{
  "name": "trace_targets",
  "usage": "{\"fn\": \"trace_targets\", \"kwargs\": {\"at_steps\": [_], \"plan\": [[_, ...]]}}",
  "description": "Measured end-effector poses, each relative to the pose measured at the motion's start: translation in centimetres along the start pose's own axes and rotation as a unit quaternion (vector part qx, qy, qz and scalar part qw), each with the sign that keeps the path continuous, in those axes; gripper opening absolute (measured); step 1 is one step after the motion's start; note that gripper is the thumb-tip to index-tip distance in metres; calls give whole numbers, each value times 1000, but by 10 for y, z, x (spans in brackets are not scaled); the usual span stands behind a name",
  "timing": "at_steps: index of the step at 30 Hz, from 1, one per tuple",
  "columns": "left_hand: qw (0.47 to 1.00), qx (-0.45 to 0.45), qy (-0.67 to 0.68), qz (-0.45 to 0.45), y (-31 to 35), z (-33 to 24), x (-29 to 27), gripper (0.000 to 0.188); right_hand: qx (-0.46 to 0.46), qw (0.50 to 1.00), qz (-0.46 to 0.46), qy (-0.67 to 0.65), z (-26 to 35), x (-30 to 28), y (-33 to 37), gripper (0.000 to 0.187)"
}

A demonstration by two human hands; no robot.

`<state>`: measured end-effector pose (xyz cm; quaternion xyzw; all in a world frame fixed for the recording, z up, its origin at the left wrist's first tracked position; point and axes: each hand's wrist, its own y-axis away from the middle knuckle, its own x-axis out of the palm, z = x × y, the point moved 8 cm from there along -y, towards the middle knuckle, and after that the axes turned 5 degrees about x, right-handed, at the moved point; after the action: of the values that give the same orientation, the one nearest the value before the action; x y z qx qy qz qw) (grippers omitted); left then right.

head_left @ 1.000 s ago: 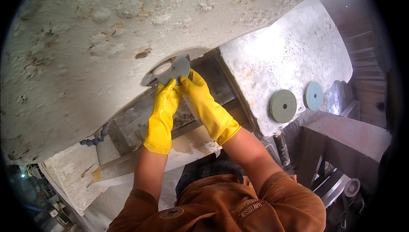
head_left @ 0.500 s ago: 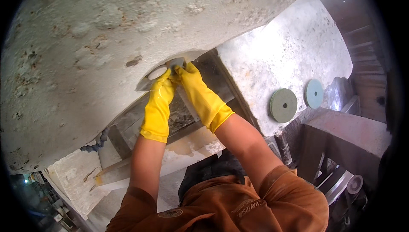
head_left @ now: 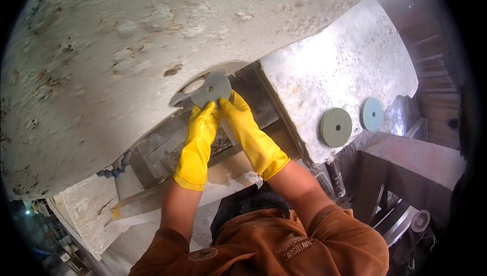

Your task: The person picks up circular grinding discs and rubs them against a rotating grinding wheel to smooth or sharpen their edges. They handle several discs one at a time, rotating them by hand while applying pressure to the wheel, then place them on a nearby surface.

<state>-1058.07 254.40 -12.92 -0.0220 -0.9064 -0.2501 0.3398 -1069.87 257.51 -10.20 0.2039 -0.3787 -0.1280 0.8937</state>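
Observation:
Between my two yellow-gloved hands is a flat grey disc (head_left: 215,84) with a small hole near its middle, its broad face showing. My left hand (head_left: 201,119) pinches its lower edge with the thumb against the face. Close beside it, my right hand (head_left: 238,116) grips the lower right edge in the same way. The fingers behind the disc are hidden. A smooth hollow in the underside of a large pale stone block (head_left: 147,48) lies just beyond. Within that hollow, a whitish oval patch (head_left: 194,85) shows left of the disc.
A white stone slab (head_left: 345,53) stands at the right. Against it rest a dark green disc (head_left: 336,127) and a light blue-green disc (head_left: 372,114), each with a centre hole. Below are a wooden beam (head_left: 147,202), a thick grey beam (head_left: 416,157) and a wheel (head_left: 420,220).
The grey disc has turned from mostly edge-on to showing its broad face. Both hands now sit lower on its edge, drawn slightly back towards me.

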Motion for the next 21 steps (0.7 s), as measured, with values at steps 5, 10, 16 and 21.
{"fn": "trace_targets", "kwargs": {"at_steps": [5,10,16,21], "plan": [[999,-29,1,-17,17,-1,3,50,23,1000,-21,-3,0,4,14,45],[1000,-16,19,11,14,-7,-2,51,20,999,18,-25,-10,11,8,46],[999,17,-24,-45,0,-20,-22,43,24,999,24,-38,-14,26,-9,37],[945,-97,282,-131,-43,3,-79,27,37,999,12,0,-19,26,-39,29]]}}
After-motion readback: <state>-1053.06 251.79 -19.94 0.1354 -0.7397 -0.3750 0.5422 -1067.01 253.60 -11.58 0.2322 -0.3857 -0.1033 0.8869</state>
